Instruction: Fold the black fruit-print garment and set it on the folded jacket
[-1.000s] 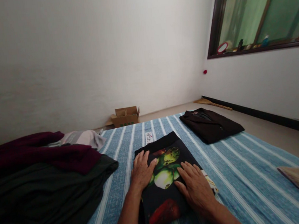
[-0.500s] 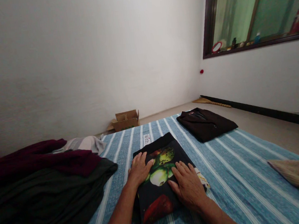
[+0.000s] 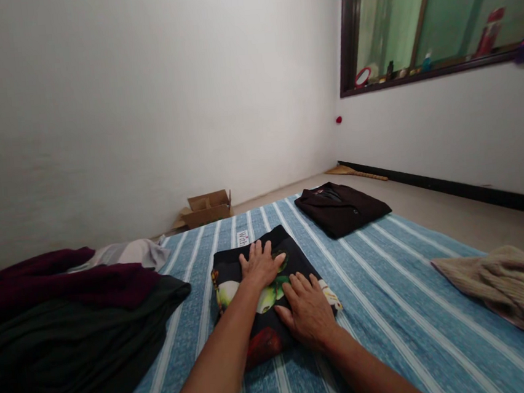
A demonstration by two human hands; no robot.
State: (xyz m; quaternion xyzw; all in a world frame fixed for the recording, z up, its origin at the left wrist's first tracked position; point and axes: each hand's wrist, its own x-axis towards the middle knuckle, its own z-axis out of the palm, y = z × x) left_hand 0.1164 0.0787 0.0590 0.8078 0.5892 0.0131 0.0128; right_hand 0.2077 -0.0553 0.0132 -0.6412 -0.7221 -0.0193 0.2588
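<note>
A folded black garment [image 3: 262, 341] with a print of green, white and red shapes lies in front of me on a blue-and-white striped bed sheet [image 3: 372, 328]. My left hand [image 3: 260, 264] rests flat on its upper part, fingers spread. Lower and to the right, my right hand [image 3: 307, 306] lies on the garment with its fingers stretched out. Both palms cover part of the print. Beyond the garment, a dark brown folded top [image 3: 341, 207] with a collar sits near the far edge.
Dark green cloth [image 3: 73, 357] and maroon cloth [image 3: 108, 282] lie heaped at left, with a grey-white cloth [image 3: 133, 253] behind. A beige ribbed garment [image 3: 506, 278] is at right. Past the far edge are a cardboard box [image 3: 206, 209] and a long-handled wooden object [image 3: 356, 172] along the wall.
My left hand has moved from the garment's left side toward its upper middle, uncovering more print at the left edge. My right hand stays on the lower right. The view has turned slightly right.
</note>
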